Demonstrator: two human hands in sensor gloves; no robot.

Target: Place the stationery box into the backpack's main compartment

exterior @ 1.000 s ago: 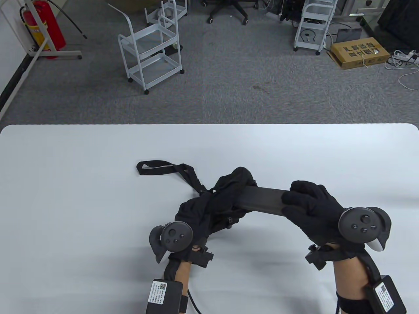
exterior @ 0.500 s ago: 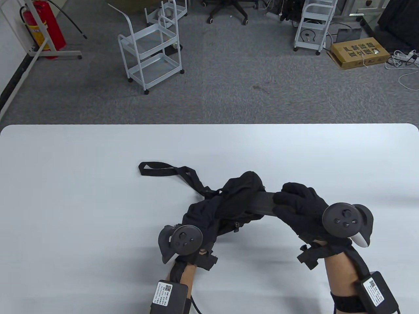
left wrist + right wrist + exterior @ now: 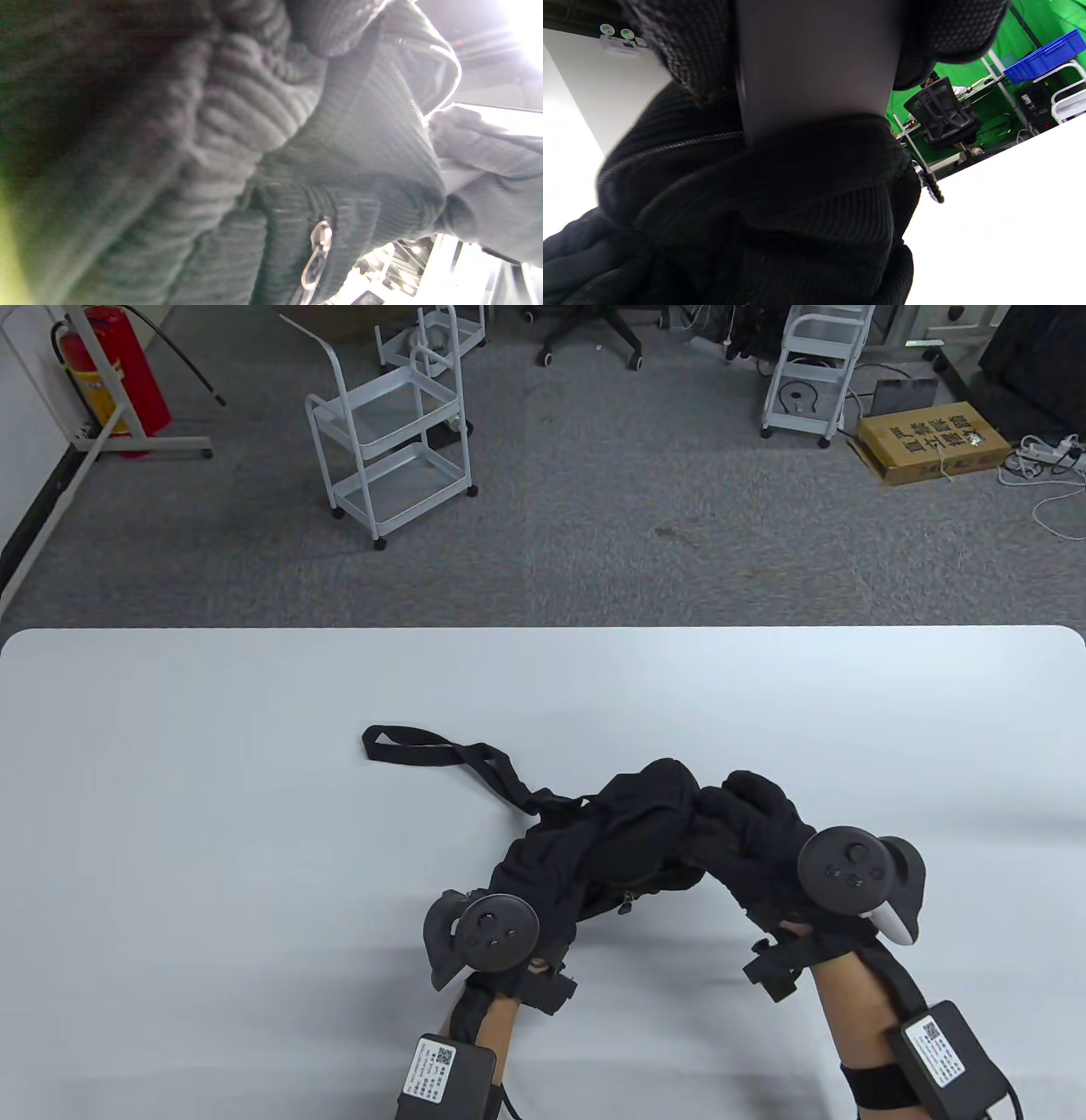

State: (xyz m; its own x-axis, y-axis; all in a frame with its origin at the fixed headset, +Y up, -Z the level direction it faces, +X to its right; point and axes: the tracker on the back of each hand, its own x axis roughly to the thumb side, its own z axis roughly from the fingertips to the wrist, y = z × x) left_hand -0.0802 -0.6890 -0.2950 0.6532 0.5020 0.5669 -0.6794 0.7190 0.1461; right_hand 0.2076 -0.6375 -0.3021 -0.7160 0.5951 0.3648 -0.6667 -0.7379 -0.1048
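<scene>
A black corduroy backpack lies crumpled on the white table, its strap trailing up and left. My right hand grips the end of a dark grey stationery box. In the right wrist view the box runs down into the backpack's zippered opening. In the table view the box is hidden by the bag and my hand. My left hand holds the backpack's near left edge; its fingers are buried in the fabric. A metal zipper pull hangs in the left wrist view.
The backpack's loose strap lies on the table to the upper left. Beyond the table's far edge stand white trolleys and a cardboard box on grey carpet.
My right hand has moved left toward the backpack, and the stationery box has slid into the opening until it no longer shows in the table view. My left hand and the bag shifted slightly right.
</scene>
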